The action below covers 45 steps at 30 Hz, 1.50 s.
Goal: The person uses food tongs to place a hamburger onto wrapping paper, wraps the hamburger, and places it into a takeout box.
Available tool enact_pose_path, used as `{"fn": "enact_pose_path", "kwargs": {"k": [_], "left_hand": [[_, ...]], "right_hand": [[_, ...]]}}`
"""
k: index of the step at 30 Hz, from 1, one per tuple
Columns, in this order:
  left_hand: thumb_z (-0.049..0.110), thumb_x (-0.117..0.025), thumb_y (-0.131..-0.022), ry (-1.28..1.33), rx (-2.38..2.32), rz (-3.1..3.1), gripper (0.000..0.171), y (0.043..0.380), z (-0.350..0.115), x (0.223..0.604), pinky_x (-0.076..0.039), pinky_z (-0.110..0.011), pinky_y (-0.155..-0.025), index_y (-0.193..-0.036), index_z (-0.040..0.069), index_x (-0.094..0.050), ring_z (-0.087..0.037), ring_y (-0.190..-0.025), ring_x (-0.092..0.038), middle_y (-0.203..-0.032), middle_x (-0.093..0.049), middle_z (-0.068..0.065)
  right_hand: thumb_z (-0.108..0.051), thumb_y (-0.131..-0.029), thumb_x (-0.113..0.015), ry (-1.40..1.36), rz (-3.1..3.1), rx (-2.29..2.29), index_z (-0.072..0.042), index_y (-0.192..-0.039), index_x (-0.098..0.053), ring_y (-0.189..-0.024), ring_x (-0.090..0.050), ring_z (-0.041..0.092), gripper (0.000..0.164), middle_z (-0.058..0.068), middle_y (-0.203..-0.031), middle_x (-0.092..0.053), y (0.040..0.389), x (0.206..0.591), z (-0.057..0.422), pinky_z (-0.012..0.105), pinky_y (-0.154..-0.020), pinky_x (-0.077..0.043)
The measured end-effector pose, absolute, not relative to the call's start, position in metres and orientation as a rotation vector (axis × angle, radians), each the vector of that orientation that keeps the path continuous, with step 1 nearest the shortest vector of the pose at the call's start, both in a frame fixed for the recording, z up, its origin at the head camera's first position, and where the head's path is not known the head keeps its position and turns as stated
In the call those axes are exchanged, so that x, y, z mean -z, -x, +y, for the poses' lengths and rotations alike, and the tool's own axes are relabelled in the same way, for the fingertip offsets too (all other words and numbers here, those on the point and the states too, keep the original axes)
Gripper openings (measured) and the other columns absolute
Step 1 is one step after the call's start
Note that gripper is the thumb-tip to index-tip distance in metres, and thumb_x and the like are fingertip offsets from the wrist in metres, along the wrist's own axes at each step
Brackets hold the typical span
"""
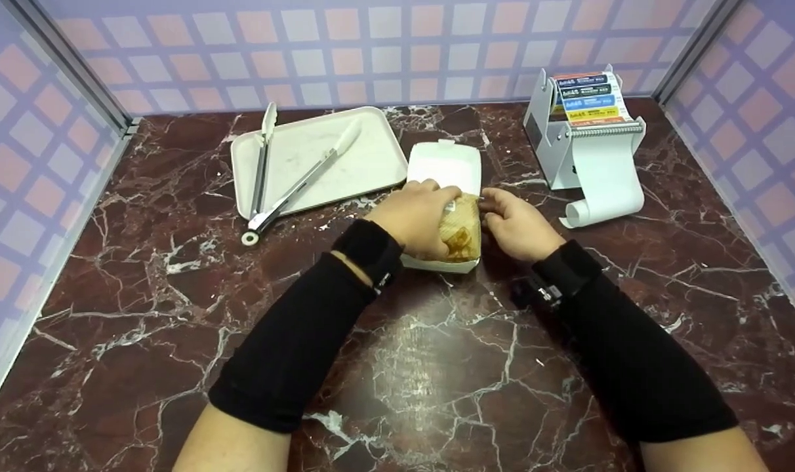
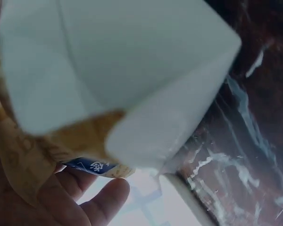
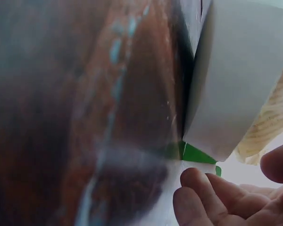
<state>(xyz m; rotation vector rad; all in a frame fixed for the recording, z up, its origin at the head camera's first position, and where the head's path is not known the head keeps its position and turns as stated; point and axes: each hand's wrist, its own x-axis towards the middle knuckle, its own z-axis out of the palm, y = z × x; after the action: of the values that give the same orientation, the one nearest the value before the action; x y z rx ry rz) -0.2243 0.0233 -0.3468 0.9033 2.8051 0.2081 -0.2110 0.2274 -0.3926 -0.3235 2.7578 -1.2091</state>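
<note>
At far left, wall: a checked panel runs down the left edge of the head view, meeting the marble table [image 1: 142, 314] along a pale strip.
Upper left, tray: a white tray [image 1: 378, 164] lies on the table with metal tongs [image 1: 292, 190] across it; the tongs' hinge end overhangs the tray's near edge.
Centre, box: a white takeout box [image 1: 445, 169] sits just right of the tray, lid flipped back toward the far wall, with a paper-wrapped food item [image 1: 461, 231] in its base.
Left hand: the left hand [image 1: 416, 219] lies palm-down over the wrapped item's left side, fingers curled round it, forearm slanting in from the lower left; in the left wrist view its fingertips [image 2: 106, 200] show under the wrapper.
Right hand: the right hand [image 1: 517, 225] presses the item's right side, fingers bent onto the wrapper; whether it pinches is not clear.
Upper right, dispenser: a label dispenser [image 1: 584, 124] stands near the right wall, its paper strip curling onto the table, just beside the right hand.
Open room: bare marble spreads across the lower frame around both sleeves.
</note>
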Motion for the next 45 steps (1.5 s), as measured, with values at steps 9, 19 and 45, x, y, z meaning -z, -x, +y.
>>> {"fn": "enact_pose_path", "kwargs": {"k": [9,19,45], "left_hand": [[0.044,-0.077,-0.059,-0.922,-0.285,2.721,0.097,0.215,0.02,0.345,-0.047,-0.031,-0.077,-0.143,0.026,-0.032,-0.013,-0.094,-0.047,-0.112,-0.049,0.003],[0.055,-0.074,-0.055,-0.921,-0.117,2.8,0.098,0.205,0.024,0.36,-0.046,-0.037,-0.082,-0.139,0.021,-0.037,-0.018,-0.091,-0.048,-0.106,-0.051,-0.001],[0.047,-0.072,-0.073,-0.806,-0.728,2.654,0.077,0.201,-0.051,0.381,-0.042,-0.042,-0.1,-0.139,0.042,-0.034,-0.016,-0.116,-0.049,-0.141,-0.041,0.006]], "right_hand": [[-0.011,-0.094,-0.044,0.399,2.744,1.185,0.0,-0.138,-0.037,-0.119,-0.051,0.024,0.046,0.015,-0.129,-0.056,0.211,0.395,0.227,0.038,-0.104,-0.039],[-0.009,-0.093,-0.043,0.448,2.774,1.051,-0.003,-0.139,-0.037,-0.125,-0.046,0.022,0.047,0.012,-0.134,-0.052,0.21,0.394,0.226,0.038,-0.107,-0.035],[-0.045,-0.068,-0.077,0.813,2.748,0.744,-0.03,-0.145,-0.029,-0.13,-0.037,0.02,0.092,0.0,-0.145,-0.037,0.192,0.387,0.214,0.045,-0.109,-0.03]]}}
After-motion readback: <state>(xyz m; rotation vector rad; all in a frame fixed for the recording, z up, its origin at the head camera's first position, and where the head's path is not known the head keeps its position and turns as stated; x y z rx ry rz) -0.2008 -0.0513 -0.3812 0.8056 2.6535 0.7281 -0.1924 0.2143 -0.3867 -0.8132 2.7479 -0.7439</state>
